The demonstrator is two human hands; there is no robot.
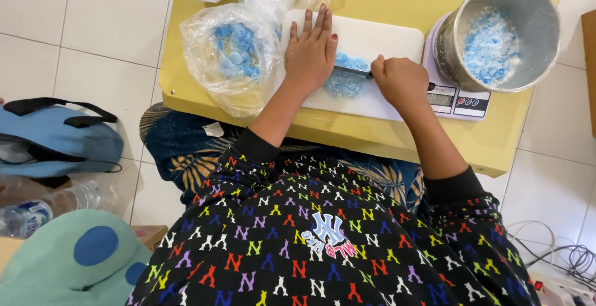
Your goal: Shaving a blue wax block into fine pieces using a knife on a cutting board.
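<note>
Centre of frame: white cutting board (pixel 379 39) on a yellow table (pixel 372 138), bearing a pile of blue crumbly material (pixel 345 81). Left hand (pixel 310 50) lies flat, fingers extended and close together, pressing down on a knife (pixel 351 70). Right hand (pixel 400 81), fist-closed, grips its handle. Step judged: chopping the pile; finer cutting calls for rocking the blade. Upper right: metal container (pixel 496 33) on a scale (pixel 458 100). Upper left: plastic bag (pixel 233 58).

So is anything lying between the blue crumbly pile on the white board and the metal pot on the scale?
Only the right hand, closed around a dark knife, sits between the blue crumbly pile and the round metal pot; nothing else visible.
</note>
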